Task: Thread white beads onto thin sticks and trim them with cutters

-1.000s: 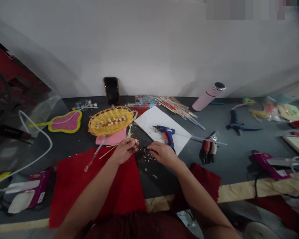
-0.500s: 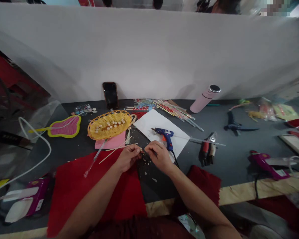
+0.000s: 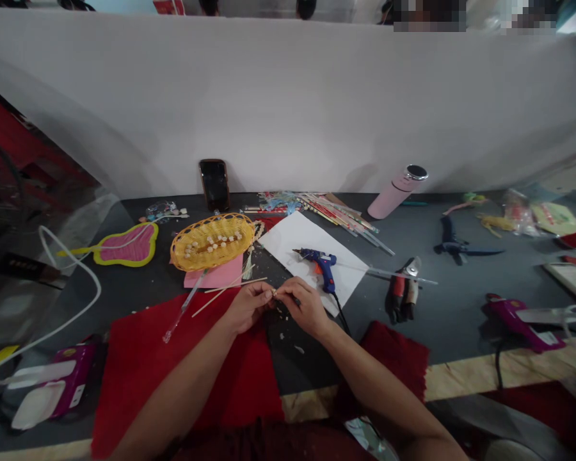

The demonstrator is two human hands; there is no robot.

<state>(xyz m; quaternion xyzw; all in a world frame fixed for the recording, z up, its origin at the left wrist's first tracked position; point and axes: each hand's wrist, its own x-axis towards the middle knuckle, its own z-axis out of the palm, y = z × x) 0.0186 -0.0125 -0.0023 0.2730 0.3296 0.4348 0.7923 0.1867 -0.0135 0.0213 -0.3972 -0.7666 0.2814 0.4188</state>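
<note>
Red cloth (image 3: pixel 182 371): one, at the near edge, partly covered by the left forearm.

Left hand (image 3: pixel 248 308): thumb and forefinger pinched together on a small pale piece (image 3: pixel 274 292).

Right hand (image 3: pixel 304 306): fingertips meeting the same piece from the right; clamped or merely touching, cannot be told.

Position of piece: between both sets of fingertips, above the dark tabletop (image 3: pixel 295 368), neither hand clearly nearer. Its long axis is too small to read, and fingers hide most of it.

Pale sticks (image 3: pixel 210 301): two, crossing, beyond the left wrist.

Glue gun (image 3: pixel 325 261): nozzle leftward, on a white sheet (image 3: pixel 292 232), beyond the right hand.

Yellow basket (image 3: pixel 211 232): far left of the hands, holding small white pieces (image 3: pixel 210 248), too small to identify.
</note>
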